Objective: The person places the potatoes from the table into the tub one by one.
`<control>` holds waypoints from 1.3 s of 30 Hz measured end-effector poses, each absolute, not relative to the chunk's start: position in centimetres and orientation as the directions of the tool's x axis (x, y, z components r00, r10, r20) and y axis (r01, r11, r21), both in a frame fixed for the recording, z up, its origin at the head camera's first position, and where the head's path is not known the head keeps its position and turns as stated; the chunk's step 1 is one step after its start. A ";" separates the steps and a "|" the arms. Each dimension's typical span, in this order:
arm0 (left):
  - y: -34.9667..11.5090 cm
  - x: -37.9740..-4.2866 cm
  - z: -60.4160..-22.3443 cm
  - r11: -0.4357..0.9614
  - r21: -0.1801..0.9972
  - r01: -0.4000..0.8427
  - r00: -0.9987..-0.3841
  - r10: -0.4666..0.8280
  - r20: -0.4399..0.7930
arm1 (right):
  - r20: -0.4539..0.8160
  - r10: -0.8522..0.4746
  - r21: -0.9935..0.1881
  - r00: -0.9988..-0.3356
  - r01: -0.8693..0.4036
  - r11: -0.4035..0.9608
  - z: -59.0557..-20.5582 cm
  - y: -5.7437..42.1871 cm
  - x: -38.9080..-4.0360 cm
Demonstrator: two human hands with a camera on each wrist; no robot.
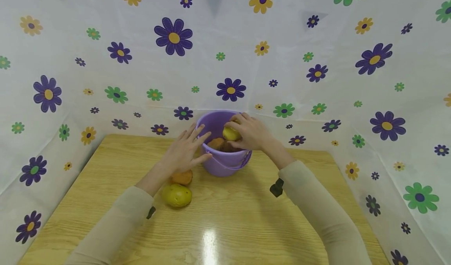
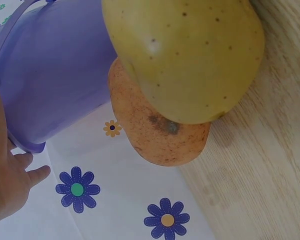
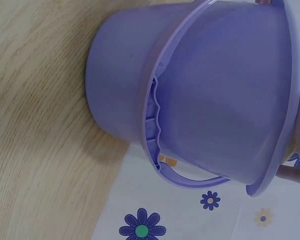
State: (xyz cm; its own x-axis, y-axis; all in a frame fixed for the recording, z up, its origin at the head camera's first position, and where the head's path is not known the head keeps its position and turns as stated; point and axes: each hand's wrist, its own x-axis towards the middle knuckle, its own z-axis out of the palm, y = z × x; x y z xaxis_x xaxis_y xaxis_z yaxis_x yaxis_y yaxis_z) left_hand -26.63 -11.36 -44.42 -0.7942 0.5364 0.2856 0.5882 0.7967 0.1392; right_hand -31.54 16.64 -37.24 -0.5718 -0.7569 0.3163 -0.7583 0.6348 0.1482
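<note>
A purple bucket (image 1: 222, 166) stands upright near the table's back edge, its handle hanging down in front. My right hand (image 1: 251, 132) reaches over the right rim and grips a yellow potato (image 1: 230, 134) with fingers and thumb, inside the bucket's mouth. Below it lie an orange-brown tuber (image 1: 215, 143) and a darker brown one (image 1: 229, 147), both partly hidden. At the left rim, my left hand (image 1: 181, 149) is spread, fingers straight against the bucket. Under that wrist, another yellow potato (image 1: 177, 195) and an orange-brown tuber (image 1: 182, 177) lie on the table.
The wooden table (image 1: 246, 222) runs back to a white flower-print sheet (image 1: 197, 69), which also rises along both sides. In the left wrist view the loose yellow potato (image 2: 185, 55) overlaps the orange-brown tuber (image 2: 155, 127) close to the bucket.
</note>
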 end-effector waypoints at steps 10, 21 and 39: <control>-11.3 -26.6 -44.4 0.792 0.145 0.593 -0.791 0.539 0.288 | 0.219 -0.743 0.135 -0.632 -0.735 0.665 -37.2 16.8 -31.9; -11.3 -26.6 -44.4 0.793 0.140 0.592 -0.792 0.541 0.284 | 0.220 -0.719 0.160 -0.659 -0.703 0.693 -37.4 17.2 -32.1; -11.3 -26.5 -44.3 0.794 0.160 0.586 -0.798 0.532 0.282 | 0.315 -0.656 0.071 -0.686 -0.672 0.737 -37.8 18.3 -29.9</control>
